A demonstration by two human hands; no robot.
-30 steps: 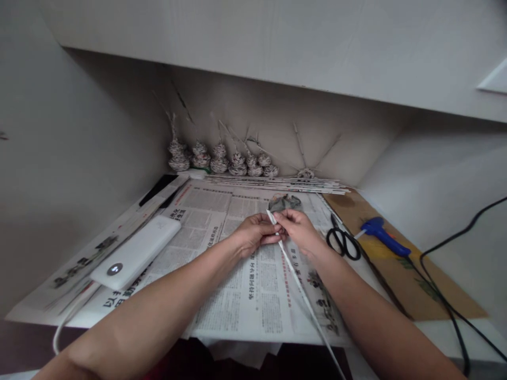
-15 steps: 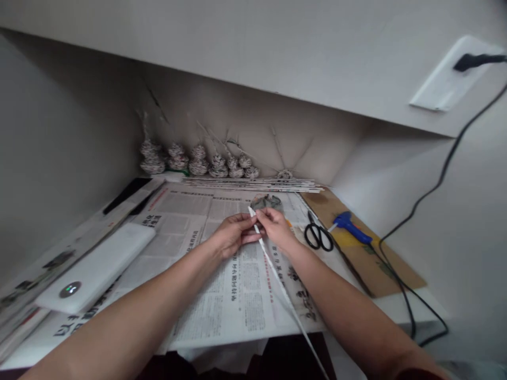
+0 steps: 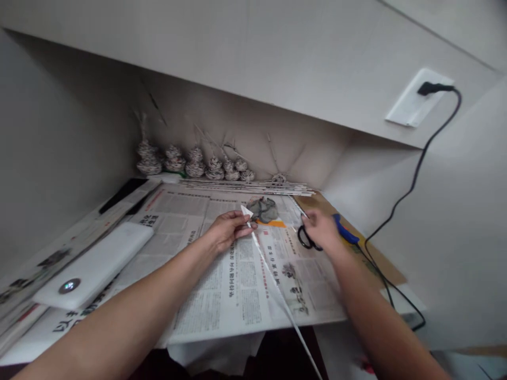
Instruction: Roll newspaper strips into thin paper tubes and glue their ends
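Observation:
My left hand (image 3: 232, 229) is closed, pinching a long thin white paper strip (image 3: 269, 272) between thumb and fingers. The strip's upper end flares into a flat pointed tip above the thumb. From there it runs down across the newspaper and over the table's front edge. My right hand (image 3: 320, 229) is over the black-handled scissors (image 3: 304, 237); its fingers are blurred and cover part of them, so I cannot tell whether they grip. A grey crumpled cloth-like thing (image 3: 263, 209) lies just beyond my left hand, with an orange piece (image 3: 273, 224) beside it.
Newspaper (image 3: 214, 290) covers the table. Thin paper sticks (image 3: 253, 187) lie at the back, before several gourd-shaped woven paper pieces (image 3: 195, 162). A blue glue gun (image 3: 348, 232) rests on cardboard (image 3: 380, 264) at right, its black cord (image 3: 414, 179) nearby. At left lies a white device (image 3: 99, 264).
My right hand has let go of the paper strip and moved right to the scissors. My left hand still holds the strip, whose pointed upper end is now spread. The view has shifted slightly.

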